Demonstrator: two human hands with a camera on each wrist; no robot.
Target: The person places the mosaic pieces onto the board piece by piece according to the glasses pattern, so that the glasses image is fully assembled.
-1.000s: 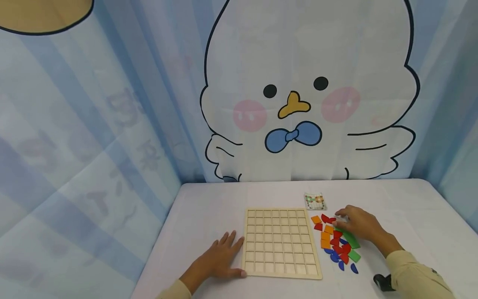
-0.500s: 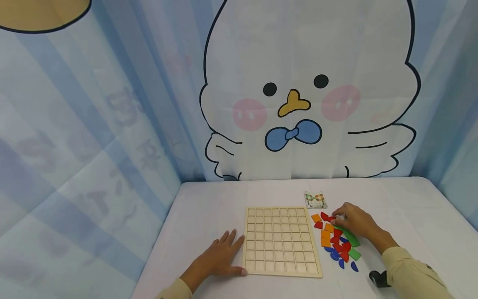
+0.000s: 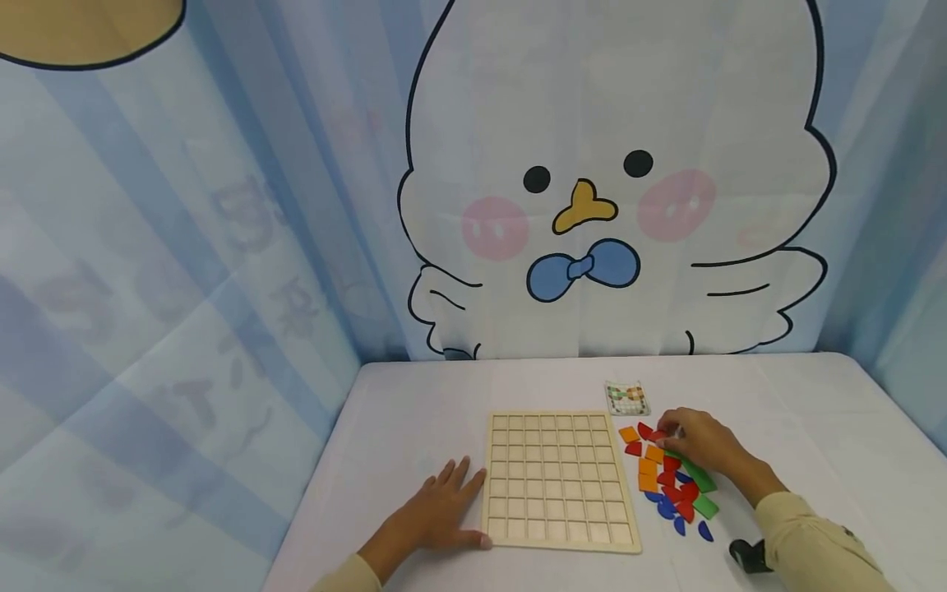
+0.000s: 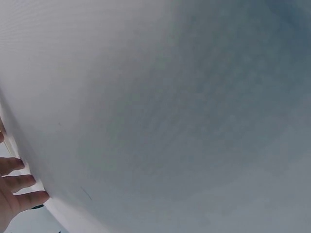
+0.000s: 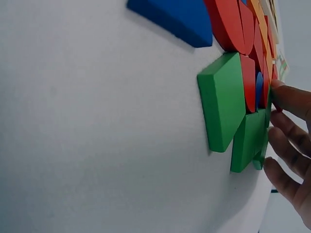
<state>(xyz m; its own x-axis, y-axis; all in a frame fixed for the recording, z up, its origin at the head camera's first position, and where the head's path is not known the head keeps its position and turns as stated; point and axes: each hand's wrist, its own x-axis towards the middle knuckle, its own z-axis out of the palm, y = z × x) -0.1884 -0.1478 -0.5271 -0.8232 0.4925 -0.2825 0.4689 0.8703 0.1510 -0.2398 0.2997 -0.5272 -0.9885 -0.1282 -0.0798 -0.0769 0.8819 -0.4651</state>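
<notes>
A wooden grid board (image 3: 560,481) with rows of square cells lies flat in the head view. My left hand (image 3: 441,507) rests spread at its left edge, thumb at the near corner; in the left wrist view its fingers (image 4: 19,182) look straight. To the right of the board my right hand (image 3: 700,438) pinches a red block (image 3: 658,437) between thumb and fingertips. The right wrist view shows a bit of red between thumb and index finger, mostly hidden. Green blocks (image 5: 224,104) lie below and beside this hand, touching red ones (image 5: 228,24).
Orange square blocks (image 3: 647,475) and blue rounded blocks (image 3: 666,509) lie mixed in the pile. Behind it is a small patterned card (image 3: 627,399). A black object (image 3: 750,557) sits by the right sleeve. A printed curtain (image 3: 584,321) hangs behind the white table (image 3: 422,395).
My right hand has shifted slightly and its fingertips have closed in on the red block at the top of the pile. The left hand stays in place at the board.
</notes>
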